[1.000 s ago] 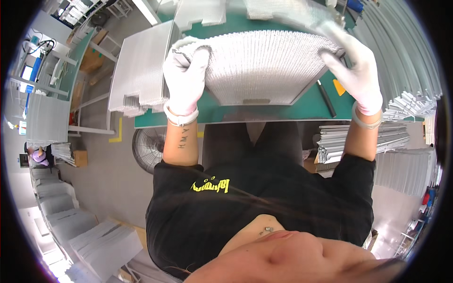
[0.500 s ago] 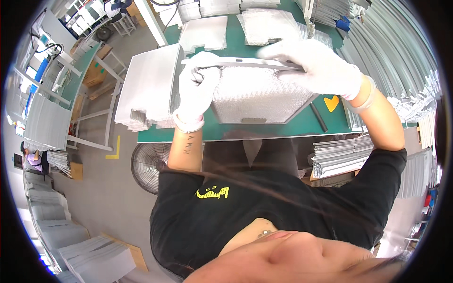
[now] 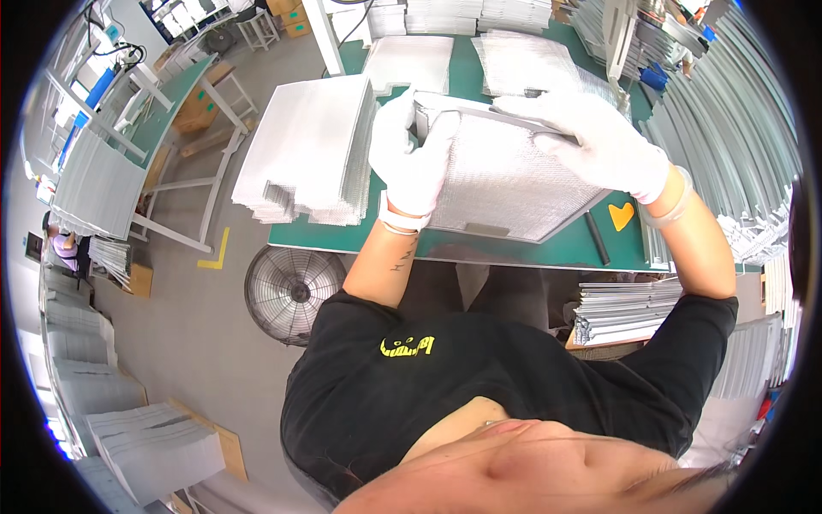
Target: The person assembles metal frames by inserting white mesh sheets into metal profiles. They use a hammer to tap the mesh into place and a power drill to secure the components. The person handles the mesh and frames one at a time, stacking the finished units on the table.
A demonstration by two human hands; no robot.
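A silvery mesh filter panel (image 3: 522,176) in a thin metal frame leans up at a tilt over the green workbench (image 3: 330,236), its lower edge near the bench's front. My left hand (image 3: 413,163), in a white glove, closes around its upper left corner, thumb on the near side. Also gloved in white, my right hand (image 3: 595,141) grips the top edge toward the right, with fingers along the frame strip and thumb on the mesh. Right of the panel lie a dark rod (image 3: 597,238) and a yellow heart-shaped piece (image 3: 621,217).
Left of the panel rises a stack of mesh sheets (image 3: 300,137) with notched corners. More sheets (image 3: 411,62) lie at the back. Long metal strips (image 3: 719,163) crowd the right side. A floor fan (image 3: 295,294) stands below the bench's left end; bundled strips (image 3: 623,310) sit underneath at right.
The whole view has shifted a little. My left hand has slid slightly right at the panel's corner, its thumb now on the near side. My right fingers, blurred before, now rest on the top edge.
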